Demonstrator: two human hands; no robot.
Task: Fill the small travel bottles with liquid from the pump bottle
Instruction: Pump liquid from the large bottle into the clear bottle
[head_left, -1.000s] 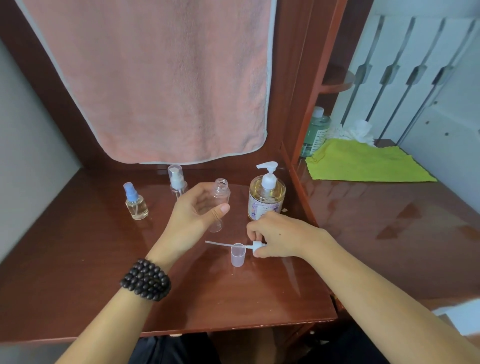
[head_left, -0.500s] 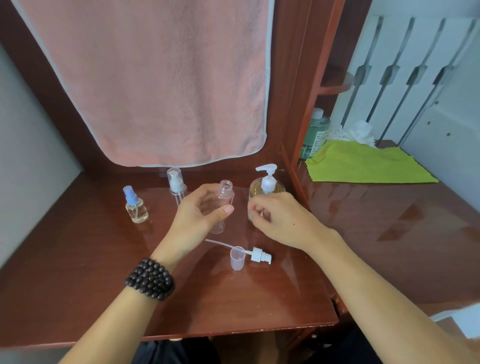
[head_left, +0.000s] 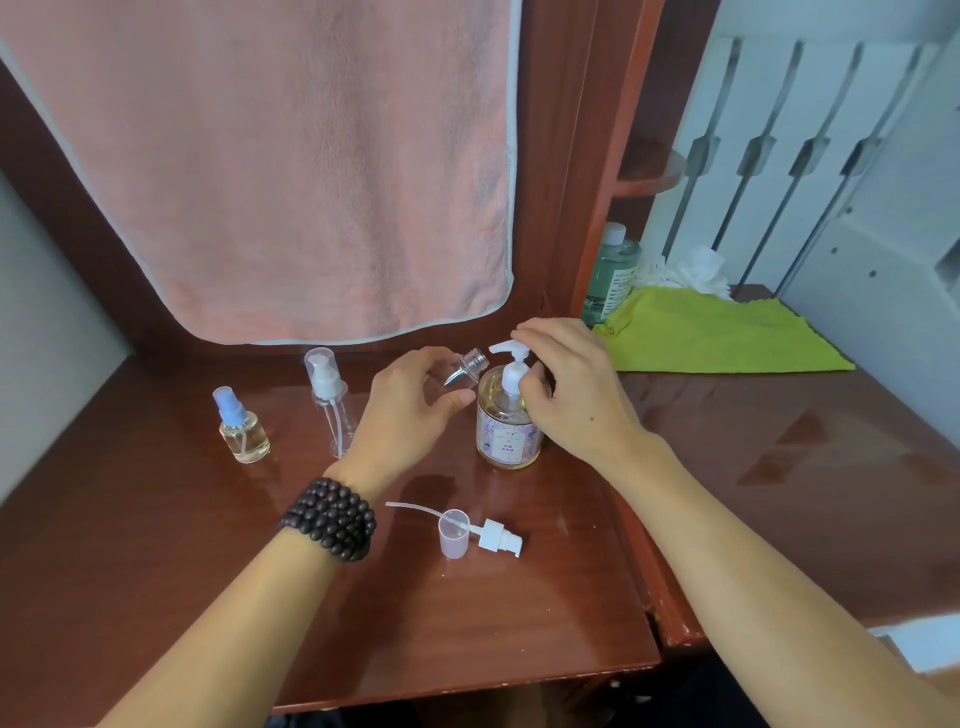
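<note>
My left hand (head_left: 410, 410) holds a clear, uncapped travel bottle (head_left: 465, 366), tilted with its threaded neck toward the spout of the pump bottle (head_left: 509, 423), which holds amber liquid. My right hand (head_left: 566, 389) rests over the white pump head, fingers curled around it. The removed small pump top with its tube (head_left: 496, 538) lies on the desk beside a clear cap (head_left: 453, 532). Further left stand a tall clear pump bottle (head_left: 330, 402) and a short spray bottle with a blue nozzle (head_left: 241, 428).
The brown wooden desk (head_left: 156, 571) ends in a front edge near me. A pink towel (head_left: 285, 171) hangs behind. On the right desk lie a green cloth (head_left: 727, 332), a green bottle (head_left: 613, 273) and white tissue (head_left: 701, 267).
My right hand let go of the small pump top and moved up onto the pump bottle's head. My left hand lifted and tilted the open bottle toward the spout.
</note>
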